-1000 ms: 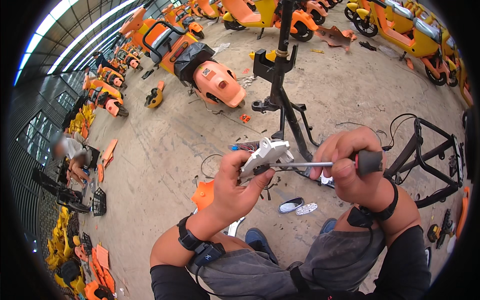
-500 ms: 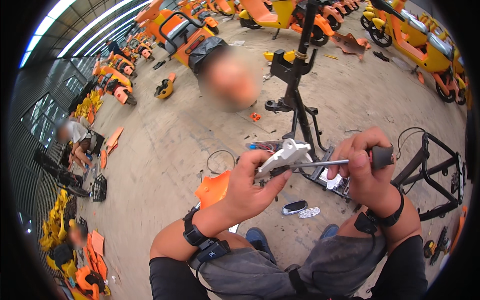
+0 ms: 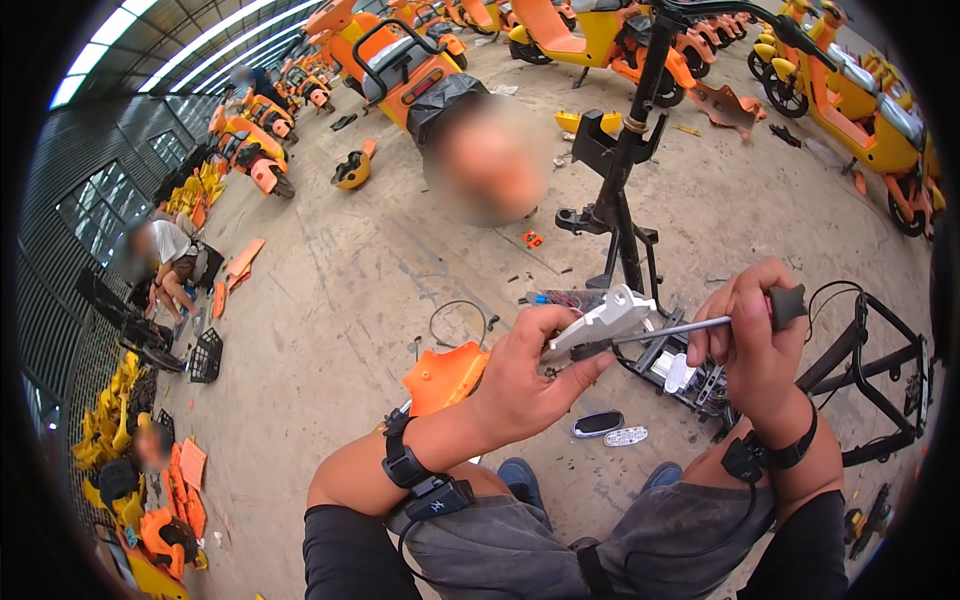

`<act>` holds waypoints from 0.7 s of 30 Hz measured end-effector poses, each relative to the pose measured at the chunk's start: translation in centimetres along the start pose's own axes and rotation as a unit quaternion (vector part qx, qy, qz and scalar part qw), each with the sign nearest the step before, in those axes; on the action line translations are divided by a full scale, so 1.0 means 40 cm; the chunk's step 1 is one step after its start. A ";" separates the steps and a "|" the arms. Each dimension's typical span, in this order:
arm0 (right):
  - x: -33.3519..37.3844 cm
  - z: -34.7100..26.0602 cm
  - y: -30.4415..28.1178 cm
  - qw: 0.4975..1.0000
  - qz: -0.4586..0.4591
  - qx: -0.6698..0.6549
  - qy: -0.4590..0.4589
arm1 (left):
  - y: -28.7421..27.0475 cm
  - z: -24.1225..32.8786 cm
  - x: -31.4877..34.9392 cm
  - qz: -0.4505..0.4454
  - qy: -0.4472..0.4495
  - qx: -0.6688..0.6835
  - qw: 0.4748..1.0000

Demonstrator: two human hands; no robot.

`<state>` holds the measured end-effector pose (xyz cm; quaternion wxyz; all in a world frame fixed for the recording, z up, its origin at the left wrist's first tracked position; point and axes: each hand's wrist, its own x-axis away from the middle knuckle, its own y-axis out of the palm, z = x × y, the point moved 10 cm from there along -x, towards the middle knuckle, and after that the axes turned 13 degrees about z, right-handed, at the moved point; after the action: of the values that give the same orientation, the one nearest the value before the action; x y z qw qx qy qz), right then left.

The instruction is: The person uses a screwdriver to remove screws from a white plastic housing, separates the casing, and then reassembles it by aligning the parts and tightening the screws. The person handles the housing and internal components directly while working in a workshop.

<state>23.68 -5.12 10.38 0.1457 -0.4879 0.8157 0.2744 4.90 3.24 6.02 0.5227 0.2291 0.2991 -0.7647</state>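
A white plastic bracket-like part [image 3: 618, 312] with a hole at its upper end is held by my left hand [image 3: 515, 385], thumb below and fingers behind. A small dark piece [image 3: 590, 350] sits along its lower side near my thumb tip. My right hand [image 3: 755, 350] is closed around a screwdriver [image 3: 680, 329] with a dark and red handle. Its metal shaft points left, and the tip meets the dark piece; the exact contact is too small to make out. Both hands are raised above the floor, in front of my knees.
A black scooter frame [image 3: 622, 165] stands ahead, with electronics [image 3: 690, 375] at its base. Another black tube frame [image 3: 865, 370] is at right. An orange panel [image 3: 440, 380] and two oval parts [image 3: 598, 424] lie on the floor. Orange scooters and several people are further off.
The whole view has shifted, so the scene sits further right. The screwdriver's shaft slants slightly more, its handle end higher. Both hands keep their grips.
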 end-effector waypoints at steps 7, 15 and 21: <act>-0.016 0.050 -0.026 0.988 0.085 0.062 0.110 | 0.017 -0.015 0.004 -0.054 -0.057 -0.014 0.997; -0.018 -0.063 -0.024 0.952 0.044 0.231 -0.194 | -0.016 -0.009 0.002 0.016 -0.019 -0.016 1.000; -0.030 -0.060 -0.033 0.950 0.007 0.284 -0.130 | -0.015 0.022 0.005 -0.004 0.053 -0.044 0.998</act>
<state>25.51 -6.18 12.53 0.3811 -0.3804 0.8375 0.0930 4.25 2.66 6.67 0.5125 0.2448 0.3604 -0.7399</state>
